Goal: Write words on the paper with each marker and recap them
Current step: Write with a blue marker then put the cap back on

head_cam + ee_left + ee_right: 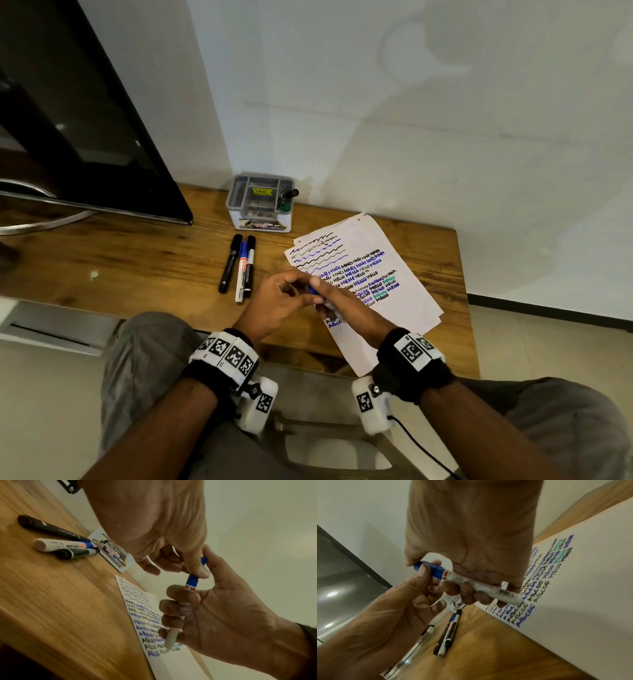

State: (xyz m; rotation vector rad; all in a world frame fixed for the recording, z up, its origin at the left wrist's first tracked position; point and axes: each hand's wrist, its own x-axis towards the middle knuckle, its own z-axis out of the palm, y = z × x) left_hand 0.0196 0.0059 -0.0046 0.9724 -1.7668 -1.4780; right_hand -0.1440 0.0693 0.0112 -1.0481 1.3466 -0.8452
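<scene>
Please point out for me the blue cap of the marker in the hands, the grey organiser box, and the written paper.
Blue marker cap (435,570), right wrist view: cap's side.
Grey plastic organiser box (236,186), head view: left rim.
White written paper sheet (404,301), head view: bare right part.

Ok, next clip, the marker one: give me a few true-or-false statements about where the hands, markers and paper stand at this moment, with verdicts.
1. Both hands hold the same blue-capped marker. True: the right hand grips the barrel, the left hand pinches the blue cap.
2. Four markers lie side by side on the table. False: three markers lie there.
3. The paper is blank. False: it carries wavy lines and rows of words.
4. The organiser box holds a black marker and a green marker. True.
5. The marker tip touches the paper. False: the marker is held above it, cap on.
</scene>
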